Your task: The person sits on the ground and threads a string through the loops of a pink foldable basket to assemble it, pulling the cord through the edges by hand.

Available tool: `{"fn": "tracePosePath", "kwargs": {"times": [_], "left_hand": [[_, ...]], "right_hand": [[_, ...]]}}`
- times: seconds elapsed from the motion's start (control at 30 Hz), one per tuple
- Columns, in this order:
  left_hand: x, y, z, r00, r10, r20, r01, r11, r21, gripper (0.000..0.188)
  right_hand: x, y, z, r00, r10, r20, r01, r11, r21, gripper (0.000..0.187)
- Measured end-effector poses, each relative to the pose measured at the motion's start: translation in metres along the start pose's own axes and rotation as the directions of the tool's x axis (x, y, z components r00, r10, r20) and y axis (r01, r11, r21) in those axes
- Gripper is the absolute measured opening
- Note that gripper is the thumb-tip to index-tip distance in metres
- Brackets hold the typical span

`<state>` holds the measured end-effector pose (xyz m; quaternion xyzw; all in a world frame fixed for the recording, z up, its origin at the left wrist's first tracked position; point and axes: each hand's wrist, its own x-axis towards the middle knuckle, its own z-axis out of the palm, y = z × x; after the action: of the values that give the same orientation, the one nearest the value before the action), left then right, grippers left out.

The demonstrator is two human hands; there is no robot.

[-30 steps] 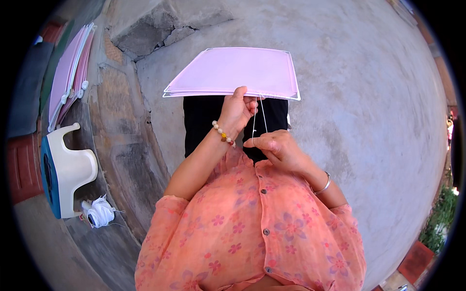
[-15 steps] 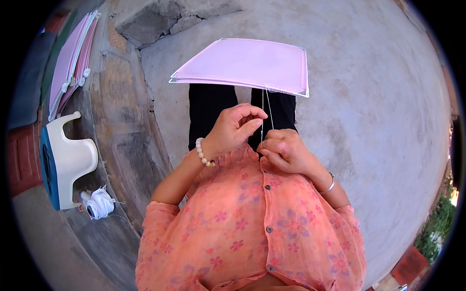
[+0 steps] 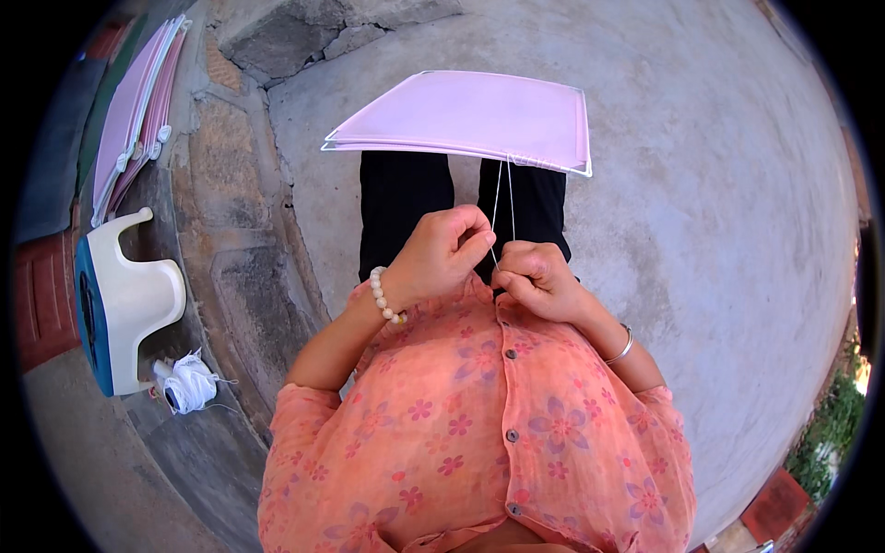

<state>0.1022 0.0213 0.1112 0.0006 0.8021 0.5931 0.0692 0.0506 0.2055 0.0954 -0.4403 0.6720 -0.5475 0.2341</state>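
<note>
A stack of lilac fabric panels with white wire rims [image 3: 461,111] rests across my knees. From its near edge, right of the middle, two strands of white string [image 3: 512,198] run down to my hands. My left hand [image 3: 444,253] is closed, thumb and forefinger pinched together on the left strand. Lower and to the right, my right hand [image 3: 542,279] is closed with its fingers curled round the string close to my shirt. The string ends are hidden in the fingers.
At the left a white and blue plastic stool [image 3: 138,300] lies on its side. A spool of white string [image 3: 189,382] is beside it. More lilac panels [image 3: 138,115] lean at the far left. Cracked stone edging [image 3: 244,221] borders the concrete floor [image 3: 701,240].
My left hand has moved slightly down and left, its thumb and forefinger closing on the string. The right hand stays nearly in place. The panels have tilted up a little at the near edge.
</note>
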Motion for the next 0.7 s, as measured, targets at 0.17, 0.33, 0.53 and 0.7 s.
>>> {"fn": "tracePosePath", "kwargs": {"times": [0.17,0.33,0.53,0.7], "left_hand": [[-0.003,-0.009,0.000,0.995,0.086,-0.050,-0.088,0.995,-0.036,0.019],[-0.002,-0.035,-0.014,0.977,-0.194,-0.085,-0.022,0.304,-0.952,0.020],[0.008,-0.032,0.006,0.922,-0.284,0.262,0.379,0.530,-0.759,0.024],[0.004,-0.018,0.004,0.946,0.020,0.324,0.310,0.248,-0.918,0.030]], "right_hand": [[0.002,-0.001,-0.002,0.999,0.030,-0.039,-0.026,0.996,0.087,0.018],[0.000,-0.003,-0.014,0.996,-0.085,0.037,0.079,0.989,0.124,0.021],[-0.002,0.002,-0.003,0.991,-0.109,0.079,0.110,0.994,-0.009,0.018],[-0.006,0.007,-0.003,0.991,-0.133,-0.029,0.130,0.988,-0.083,0.008]]}}
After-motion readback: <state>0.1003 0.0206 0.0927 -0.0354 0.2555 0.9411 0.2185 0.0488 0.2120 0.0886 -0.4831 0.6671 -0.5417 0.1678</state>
